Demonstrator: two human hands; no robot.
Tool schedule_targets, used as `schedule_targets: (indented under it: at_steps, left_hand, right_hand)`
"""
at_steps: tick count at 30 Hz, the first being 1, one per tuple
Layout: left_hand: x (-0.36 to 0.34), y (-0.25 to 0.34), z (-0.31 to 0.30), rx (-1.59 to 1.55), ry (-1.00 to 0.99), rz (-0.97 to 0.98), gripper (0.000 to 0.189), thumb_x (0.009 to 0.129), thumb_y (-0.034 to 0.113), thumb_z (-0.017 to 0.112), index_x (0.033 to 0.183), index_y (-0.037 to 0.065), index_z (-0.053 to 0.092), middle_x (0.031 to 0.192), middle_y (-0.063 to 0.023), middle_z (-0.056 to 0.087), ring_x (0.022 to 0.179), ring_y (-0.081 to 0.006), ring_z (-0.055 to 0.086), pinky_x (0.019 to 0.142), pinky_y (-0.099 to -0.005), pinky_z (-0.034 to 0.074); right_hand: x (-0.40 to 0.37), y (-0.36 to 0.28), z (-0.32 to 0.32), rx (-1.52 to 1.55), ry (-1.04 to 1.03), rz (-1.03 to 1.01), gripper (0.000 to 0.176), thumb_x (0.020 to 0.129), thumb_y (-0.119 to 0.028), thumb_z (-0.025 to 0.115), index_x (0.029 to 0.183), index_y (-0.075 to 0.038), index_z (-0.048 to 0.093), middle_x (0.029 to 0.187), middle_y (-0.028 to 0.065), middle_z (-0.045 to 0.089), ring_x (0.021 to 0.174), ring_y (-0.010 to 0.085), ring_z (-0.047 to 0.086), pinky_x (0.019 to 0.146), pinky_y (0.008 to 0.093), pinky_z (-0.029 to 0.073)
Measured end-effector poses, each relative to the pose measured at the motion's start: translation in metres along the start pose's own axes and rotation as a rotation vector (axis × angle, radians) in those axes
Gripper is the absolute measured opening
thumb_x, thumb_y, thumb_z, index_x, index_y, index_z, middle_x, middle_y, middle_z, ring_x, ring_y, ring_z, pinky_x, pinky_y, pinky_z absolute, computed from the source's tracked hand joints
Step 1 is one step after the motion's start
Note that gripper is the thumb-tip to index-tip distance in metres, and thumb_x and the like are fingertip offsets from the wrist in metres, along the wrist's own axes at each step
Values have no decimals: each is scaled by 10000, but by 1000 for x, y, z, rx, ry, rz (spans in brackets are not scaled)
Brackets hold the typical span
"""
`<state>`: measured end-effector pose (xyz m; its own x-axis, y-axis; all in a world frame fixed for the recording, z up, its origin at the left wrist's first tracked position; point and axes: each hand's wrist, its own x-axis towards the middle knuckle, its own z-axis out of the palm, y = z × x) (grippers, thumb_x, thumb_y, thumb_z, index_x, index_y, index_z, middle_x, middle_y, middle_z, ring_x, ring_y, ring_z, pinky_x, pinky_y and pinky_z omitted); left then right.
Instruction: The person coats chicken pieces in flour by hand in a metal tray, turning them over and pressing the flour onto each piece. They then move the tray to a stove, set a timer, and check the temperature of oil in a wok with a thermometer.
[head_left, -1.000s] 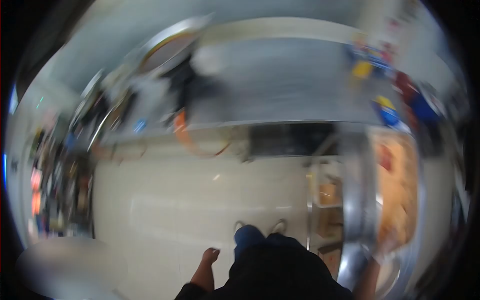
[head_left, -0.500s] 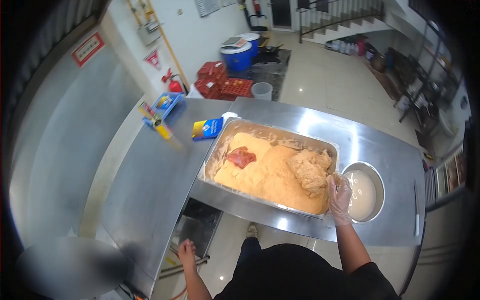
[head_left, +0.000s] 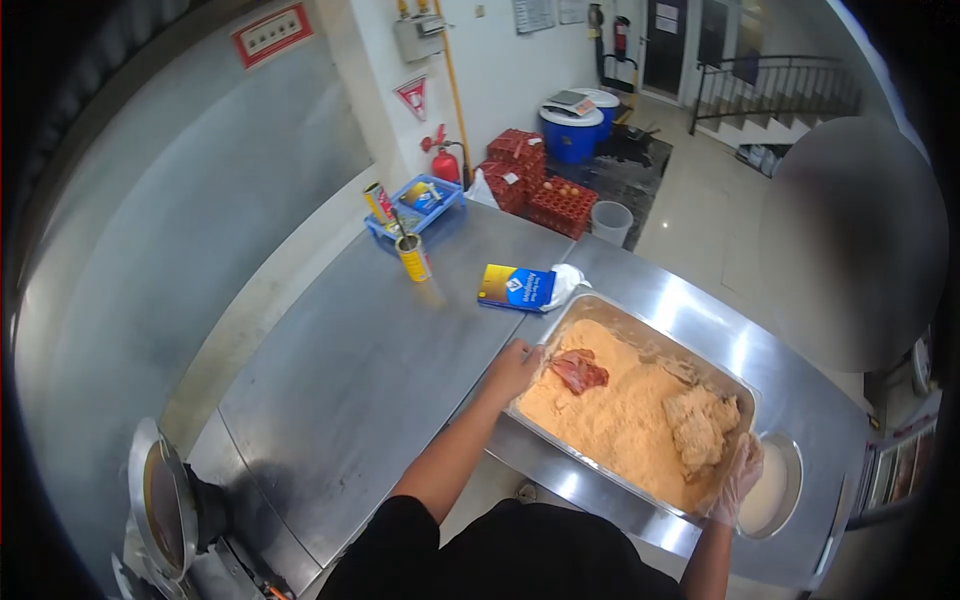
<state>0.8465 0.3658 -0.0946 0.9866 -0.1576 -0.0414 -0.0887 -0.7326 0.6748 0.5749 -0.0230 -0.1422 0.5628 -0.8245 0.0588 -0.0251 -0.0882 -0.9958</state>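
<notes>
A deep metal tray (head_left: 628,482) of pale orange breading flour (head_left: 630,415) sits at an angle on the steel table. A raw red piece of meat (head_left: 580,371) lies on the flour near the left end. Clumped, flour-coated pieces (head_left: 702,428) are heaped at the right end. My bare left hand (head_left: 515,370) grips the tray's left rim, its fingertips partly hidden. My right hand (head_left: 740,480), in a clear plastic glove, closes on the right rim, beside a round metal pot (head_left: 797,478) of milky liquid.
On the steel table (head_left: 370,340) are a blue-yellow packet (head_left: 516,288), a yellow can (head_left: 413,258) and a blue basket (head_left: 447,212). A wok-like pan (head_left: 163,500) stands at lower left. Red egg trays (head_left: 562,205) and blue drums (head_left: 572,135) stand behind. A long knife-like tool (head_left: 832,525) lies far right.
My left hand has come up from below the table edge to the tray's left rim. My right hand stays at the right rim. The view has swung left.
</notes>
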Motion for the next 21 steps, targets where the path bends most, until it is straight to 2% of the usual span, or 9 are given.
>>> schedule_targets:
  at_steps: [2, 5, 8, 10, 14, 17, 19, 20, 21]
  left_hand:
    - [4, 1, 11, 33, 52, -64, 488, 948, 502, 534, 982, 19, 590, 910, -227, 666, 868, -410, 646, 751, -482, 490]
    - [-14, 18, 6, 28, 118, -123, 479, 960, 491, 508, 893, 19, 558, 863, -237, 657, 827, -431, 635, 712, -508, 477]
    - [-46, 31, -15, 64, 193, -142, 486, 949, 493, 530, 904, 11, 571, 838, -243, 653, 811, -431, 636, 701, -501, 480]
    - [-81, 36, -33, 66, 290, -141, 485, 935, 486, 563, 898, 2, 581, 830, -243, 652, 804, -426, 639, 694, -484, 486]
    - [-198, 62, -72, 16, 469, -196, 477, 905, 464, 627, 886, -12, 594, 839, -244, 657, 802, -408, 646, 688, -448, 497]
    - [-317, 100, -80, -10, 657, -316, 448, 897, 435, 643, 875, -10, 597, 827, -233, 653, 779, -390, 644, 688, -435, 498]
    - [-399, 118, -92, -81, 748, -446, 437, 892, 428, 644, 884, -6, 597, 825, -229, 652, 775, -387, 644, 689, -437, 497]
    - [-438, 139, -101, -106, 780, -513, 435, 888, 428, 645, 890, -4, 597, 825, -228, 651, 775, -386, 644, 690, -438, 497]
    - [-476, 156, -116, -128, 807, -573, 433, 884, 428, 647, 896, -2, 597, 826, -226, 651, 775, -385, 644, 692, -440, 496]
  right_hand:
    - [-2, -3, -1, 122, -48, 37, 333, 1012, -275, 541, 1163, 18, 590, 1082, 100, 632, 977, 172, 585, 886, 320, 473]
    - [-3, 0, -1, 60, -19, -21, 337, 1017, -282, 532, 1167, 16, 583, 1084, 90, 629, 981, 168, 585, 889, 315, 469]
    - [4, 11, -9, 152, -81, -28, 305, 1015, -253, 550, 1168, 11, 561, 1082, 73, 605, 970, 155, 568, 880, 306, 470]
    - [-6, -7, -13, 266, -116, 23, 294, 1017, -243, 543, 1163, 11, 566, 1088, 73, 605, 988, 157, 565, 900, 313, 465]
    - [-13, -34, -48, 185, -234, -54, 302, 1023, -221, 520, 1187, 27, 572, 1161, 106, 607, 1075, 189, 559, 972, 336, 435]
    - [3, -77, -89, 101, -450, -180, 348, 1027, -235, 501, 1244, 32, 551, 1220, 139, 600, 1129, 227, 561, 997, 347, 430]
    - [4, -147, -101, 4, -653, -306, 424, 1028, -281, 494, 1317, 29, 506, 1242, 145, 596, 1126, 237, 577, 967, 338, 461]
    - [15, -148, -108, -203, -678, -612, 472, 1022, -317, 490, 1344, 26, 469, 1288, 163, 556, 1189, 254, 541, 1015, 364, 433]
    - [-5, -185, -112, -308, -720, -795, 478, 1020, -320, 489, 1347, 28, 459, 1322, 171, 522, 1226, 258, 508, 1046, 373, 404]
